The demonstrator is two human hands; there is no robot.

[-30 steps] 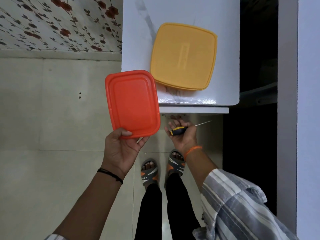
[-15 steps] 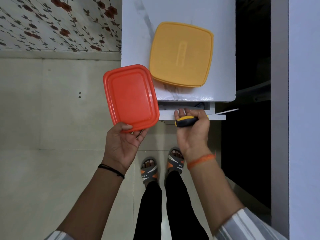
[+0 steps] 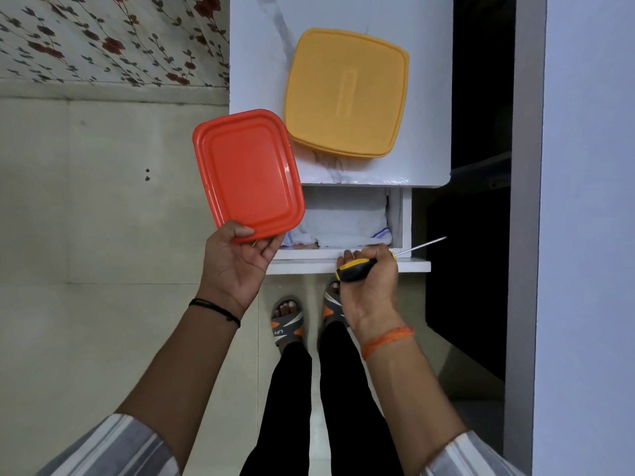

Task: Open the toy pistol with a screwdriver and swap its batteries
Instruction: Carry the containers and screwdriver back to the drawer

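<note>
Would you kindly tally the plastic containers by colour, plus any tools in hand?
Red-orange containers: 1, the red-orange container in the left hand
Yellow containers: 1, the yellow container
Screwdrivers: 1, the screwdriver in the right hand
Total: 3

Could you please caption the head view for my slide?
Right hand, gripping screwdriver, pulls drawer; left hand holds orange lid.

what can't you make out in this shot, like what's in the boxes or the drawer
- Orange box, head view: its shut lid hides the contents; the left hand holds it.
- Yellow box on the cabinet top: lid on, contents hidden.
- Drawer: only white folded cloth shows; the cabinet top and the orange box cover the rest.
- Screwdriver: the right hand covers mid-handle; tip type too small.
- Toy pistol, batteries: nowhere visible.
</note>
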